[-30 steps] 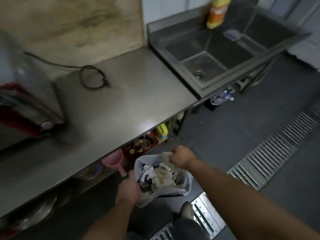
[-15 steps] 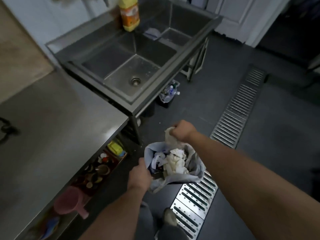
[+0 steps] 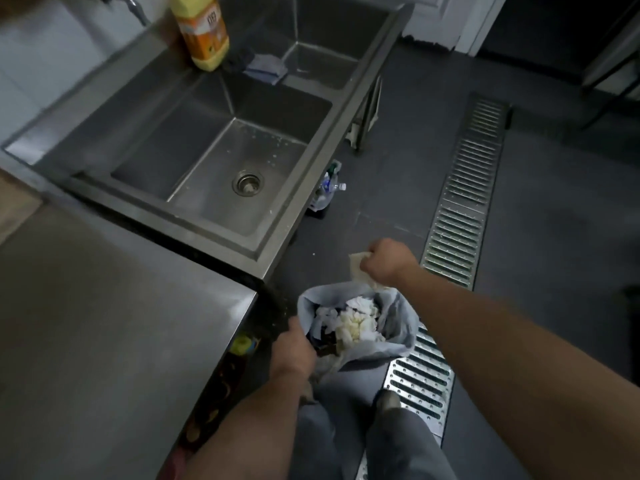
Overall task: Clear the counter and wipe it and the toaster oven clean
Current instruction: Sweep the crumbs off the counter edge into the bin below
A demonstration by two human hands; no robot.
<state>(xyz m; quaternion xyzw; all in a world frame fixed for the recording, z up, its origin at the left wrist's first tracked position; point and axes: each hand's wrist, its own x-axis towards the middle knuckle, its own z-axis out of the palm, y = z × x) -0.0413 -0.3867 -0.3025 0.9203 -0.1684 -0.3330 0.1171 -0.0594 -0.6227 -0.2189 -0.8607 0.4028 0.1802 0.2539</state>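
My left hand [image 3: 294, 348] is gripping the near rim of the grey trash bag [image 3: 398, 327], fingers curled tight round the plastic, while my right hand [image 3: 389, 259] is clenching a pale crumpled cloth [image 3: 358, 268] just above the bag's far edge. The bag is hanging open between my two grips, full of white crumpled paper [image 3: 353, 323] and some dark scraps. Compared with half a second ago, my right grip is sitting a little higher and further from the bag's mouth, and the view is swinging further toward the sink [image 3: 214, 161], so less of the table [image 3: 104, 323] is showing at my left. The table's corner is lying just beside my left wrist. A yellow bottle [image 3: 202, 29] is standing on the sink's back ledge, with a blue rag [image 3: 265, 67] on the divider between the basins. A floor drain grate [image 3: 464, 188] is running along my right, and my shoe [image 3: 388, 400] is resting on its near end.
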